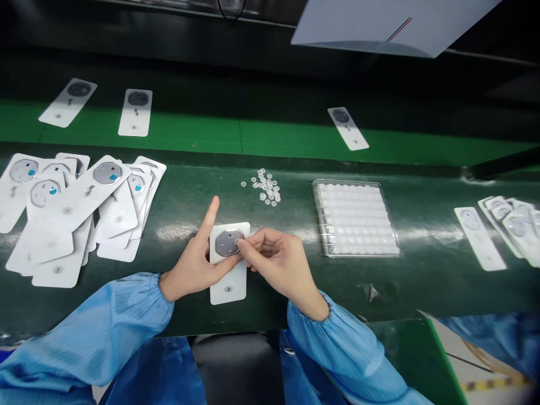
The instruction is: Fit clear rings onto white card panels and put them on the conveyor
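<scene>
A white card (228, 284) with a grey eight-sided patch (226, 245) lies on the green bench in front of me. My left hand (196, 261) rests at its left side, index finger pointing up and away, thumb stretched across the card just below the patch. At the patch's right edge, my right hand (274, 259) has thumb and index finger pinched together. Whatever is between those fingertips is too small or hidden to make out. Beyond the card lies a scatter of small clear round pieces (269, 187).
Overlapping white cards (84, 208) are piled at left, with more cards (517, 222) at far right. A clear tray (319, 225) of white pieces sits right of centre. Several single cards (135, 118) lie on the far strip. A white panel (379, 25) hangs above.
</scene>
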{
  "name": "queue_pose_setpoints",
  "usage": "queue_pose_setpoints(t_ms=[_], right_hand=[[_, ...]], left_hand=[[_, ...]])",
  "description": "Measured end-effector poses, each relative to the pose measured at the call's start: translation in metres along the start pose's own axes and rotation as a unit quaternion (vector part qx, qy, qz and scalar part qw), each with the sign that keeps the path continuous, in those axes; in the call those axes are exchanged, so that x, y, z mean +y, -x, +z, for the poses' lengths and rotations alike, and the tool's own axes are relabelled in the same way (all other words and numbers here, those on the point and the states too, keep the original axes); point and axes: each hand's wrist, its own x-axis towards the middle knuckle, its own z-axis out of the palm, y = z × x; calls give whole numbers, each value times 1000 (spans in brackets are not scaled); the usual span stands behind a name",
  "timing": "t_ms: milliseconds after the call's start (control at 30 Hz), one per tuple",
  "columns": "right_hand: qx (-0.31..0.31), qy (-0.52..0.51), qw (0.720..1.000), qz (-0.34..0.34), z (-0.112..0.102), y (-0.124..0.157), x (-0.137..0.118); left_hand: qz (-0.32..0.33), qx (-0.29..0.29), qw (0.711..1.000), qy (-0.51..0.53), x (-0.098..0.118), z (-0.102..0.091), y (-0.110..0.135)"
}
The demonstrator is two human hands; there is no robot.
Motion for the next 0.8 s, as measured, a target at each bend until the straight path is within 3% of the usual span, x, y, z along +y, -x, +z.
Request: queue_pose_setpoints(t_ms=[100,367,500,567,633,733,800], right_hand=[[5,-7,1000,-7,-2,-7,4],[-94,-114,989,-13,2,-7,16],[-200,-92,973,69,5,12,19],[-219,-51,971,81,4,10,14],[-189,-21,981,40,0,-10,0],[-95,17,994,-55,-7,-75,-37],[-26,52,994,-88,-11,-124,-66]], left_hand=[[-12,11,999,45,3,0,0],[-82,73,990,92,2,-7,-17],[-88,133,978,132,4,-6,-19],[-71,156,974,150,9,-12,-28],[-29,173,979,106,19,-31,-48],[51,194,977,-66,46,-87,-95],[70,249,931,-259,70,-129,-127]])
